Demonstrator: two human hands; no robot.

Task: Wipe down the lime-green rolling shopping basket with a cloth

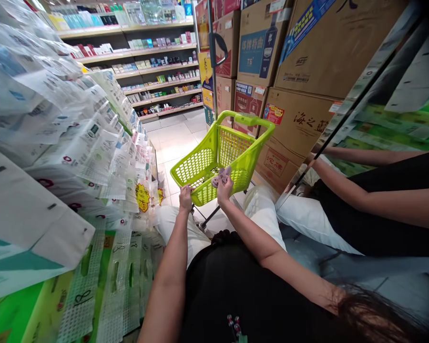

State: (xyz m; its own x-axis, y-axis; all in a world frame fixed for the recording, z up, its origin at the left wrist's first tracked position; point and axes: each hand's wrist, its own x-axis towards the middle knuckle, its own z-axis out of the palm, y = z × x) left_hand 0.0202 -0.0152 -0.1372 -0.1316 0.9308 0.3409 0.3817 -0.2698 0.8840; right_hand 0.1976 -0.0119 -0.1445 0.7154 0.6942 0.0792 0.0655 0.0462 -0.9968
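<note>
A lime-green shopping cart (195, 166) with perforated basket walls stands just in front of me. My left hand (186, 197) is closed over the near left corner of its rim. In my right hand (224, 188), at the near right part of the rim, is a bunched greyish-purple cloth (219, 178). The fingers are closed round the cloth, and part of it hangs against the basket rim. Its exact kind is hard to make out. The cart's push handle (241, 118) is on the far side, turned away from me.
Plastic-wrapped white packs (82, 143) are piled close on my left. Stacked cardboard cartons (300, 114) line the right, beside a mirror-like panel (389, 119) showing a reflected arm. Shelves (157, 71) of small boxed goods stand at the back, beyond a tiled floor (175, 138).
</note>
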